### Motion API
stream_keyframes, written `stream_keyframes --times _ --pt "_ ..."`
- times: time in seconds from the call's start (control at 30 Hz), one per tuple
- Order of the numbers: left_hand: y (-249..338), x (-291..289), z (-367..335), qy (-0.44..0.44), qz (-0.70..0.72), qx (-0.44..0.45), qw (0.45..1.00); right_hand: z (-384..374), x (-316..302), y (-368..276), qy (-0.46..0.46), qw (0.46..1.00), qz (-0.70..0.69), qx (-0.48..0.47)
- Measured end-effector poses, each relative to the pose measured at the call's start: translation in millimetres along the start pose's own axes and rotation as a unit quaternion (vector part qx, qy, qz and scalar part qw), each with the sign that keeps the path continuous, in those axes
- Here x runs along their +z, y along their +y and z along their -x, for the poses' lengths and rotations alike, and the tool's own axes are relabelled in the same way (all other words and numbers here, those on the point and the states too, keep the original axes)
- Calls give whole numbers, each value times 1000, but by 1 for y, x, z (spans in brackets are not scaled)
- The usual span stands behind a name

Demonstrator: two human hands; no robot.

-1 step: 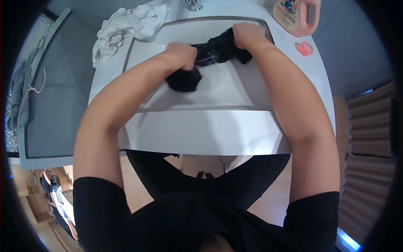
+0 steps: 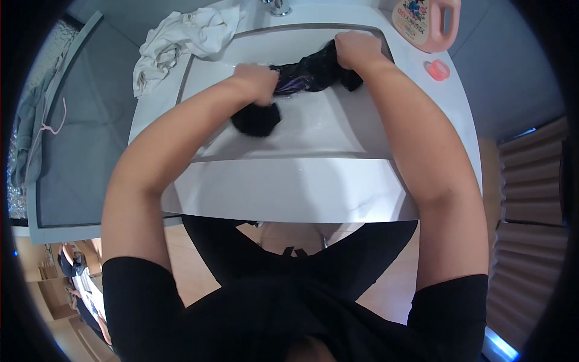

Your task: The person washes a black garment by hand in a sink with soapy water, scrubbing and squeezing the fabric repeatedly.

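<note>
Head view first: what do the two hands have hold of?

One black cloth (image 2: 310, 72), shiny as if wet, strung between them above the white basin (image 2: 325, 130). Its middle shows a purple glint.

How is the left hand (image 2: 256, 81) set?

Curled into a fist around the cloth, over the left half of the basin. It's blurred, so I can't make out single fingers. A bunched part of the cloth sticks out below it, toward the person.

And the right hand (image 2: 359, 51)?

Also folded into a fist, gripping the cloth near the basin's far right corner. The fingertips are hidden. A short dark bit droops just below it.

Does the cloth touch the basin floor?

I can't tell from above.

What's around them?

A crumpled white cloth (image 2: 187, 36) on the counter (image 2: 289, 190) at the far left, a chrome faucet (image 2: 278, 7) beyond the basin, a pink jug (image 2: 443, 39) with a handle at the far right, and a small pink cap (image 2: 438, 70) near it.
</note>
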State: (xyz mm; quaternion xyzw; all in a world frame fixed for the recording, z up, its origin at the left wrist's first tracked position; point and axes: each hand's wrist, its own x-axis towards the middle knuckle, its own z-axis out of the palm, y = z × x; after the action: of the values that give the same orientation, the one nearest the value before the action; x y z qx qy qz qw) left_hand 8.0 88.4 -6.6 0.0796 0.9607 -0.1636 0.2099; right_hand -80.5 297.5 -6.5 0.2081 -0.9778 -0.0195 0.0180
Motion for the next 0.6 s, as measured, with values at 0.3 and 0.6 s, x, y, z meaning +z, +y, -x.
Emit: stream_keyframes --times 0.3,0.6 --pt "14 38 69 156 80 208 962 -10 17 -7 -156 971 -105 -145" --pt "17 58 -33 337 40 292 894 -2 9 -13 -190 965 -100 -151"
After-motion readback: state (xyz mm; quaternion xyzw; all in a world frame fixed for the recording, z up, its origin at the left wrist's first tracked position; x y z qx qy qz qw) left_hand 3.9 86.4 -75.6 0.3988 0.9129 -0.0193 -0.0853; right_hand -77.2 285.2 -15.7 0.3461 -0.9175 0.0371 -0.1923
